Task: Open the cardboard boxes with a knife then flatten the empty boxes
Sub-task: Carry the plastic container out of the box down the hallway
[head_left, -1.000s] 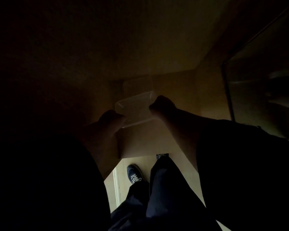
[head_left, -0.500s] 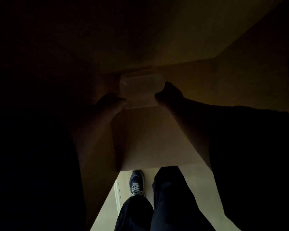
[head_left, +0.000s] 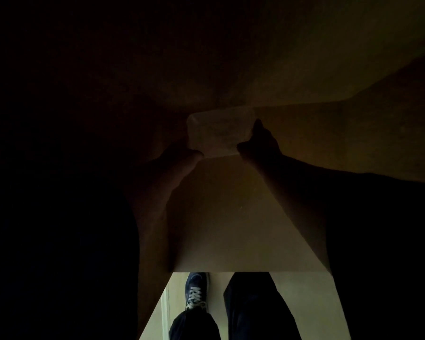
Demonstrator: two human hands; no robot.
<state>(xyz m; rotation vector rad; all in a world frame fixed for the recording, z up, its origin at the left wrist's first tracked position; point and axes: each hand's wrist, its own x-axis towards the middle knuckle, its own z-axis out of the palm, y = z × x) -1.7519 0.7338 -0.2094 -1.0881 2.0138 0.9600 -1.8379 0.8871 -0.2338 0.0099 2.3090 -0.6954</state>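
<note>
Container, clear plastic: now lifted deeper into cardboard box, pinched between my left hand and right hand; emptying continues.

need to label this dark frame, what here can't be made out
Head view, the only view:
- Pale container: too dim to tell contents or material.
- Left hand and right hand: at its sides, silhouetted; fingers unreadable, grip unclear.
- Cardboard box: fills the frame, edges lost in shadow; whether taped or cut is unclear.
- Knife: not seen anywhere.
- Shoe: the other foot is hidden by the trouser leg.
</note>
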